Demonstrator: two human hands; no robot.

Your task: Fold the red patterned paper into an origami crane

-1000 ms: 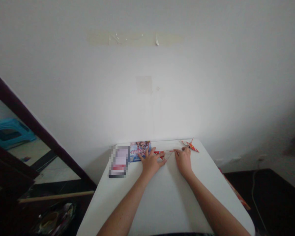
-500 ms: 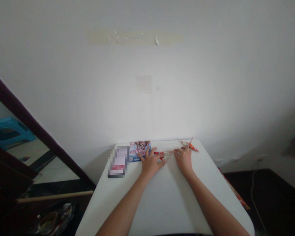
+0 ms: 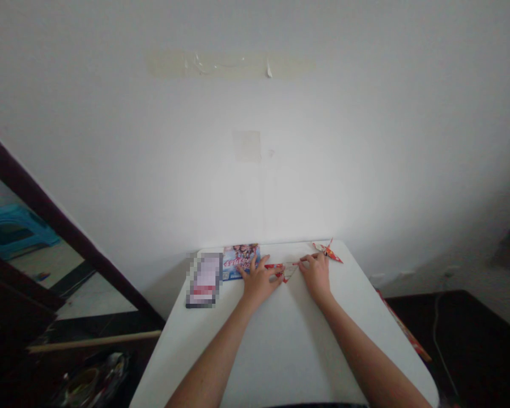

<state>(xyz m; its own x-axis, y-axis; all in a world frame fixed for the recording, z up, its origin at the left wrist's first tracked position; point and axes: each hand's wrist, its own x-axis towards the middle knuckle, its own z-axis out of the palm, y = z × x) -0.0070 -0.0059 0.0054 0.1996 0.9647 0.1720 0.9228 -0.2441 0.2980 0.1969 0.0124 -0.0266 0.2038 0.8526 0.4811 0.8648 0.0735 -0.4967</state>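
Observation:
A small folded piece of red and white paper [image 3: 289,271] lies on the white table [image 3: 280,351] between my hands. My left hand [image 3: 259,281] has its thumb and index finger closed on the paper's left part, while its other fingers spread over a blue printed leaflet [image 3: 233,263]. At the paper's right tip, the fingertips of my right hand [image 3: 317,276] pinch together. Just beyond the right hand is a folded red and white paper figure [image 3: 332,251] with pointed ends, like a paper crane.
A phone with a blurred screen [image 3: 204,280] rests at the table's left edge. The wall [image 3: 255,198] rises directly behind the table. To the left are a mirror with a dark frame [image 3: 68,209] and a black bag [image 3: 93,379] on the floor.
My left thumb has drawn in toward the index finger, showing more of the folded paper's lower point. My right hand has shifted slightly left, still at the paper's tip.

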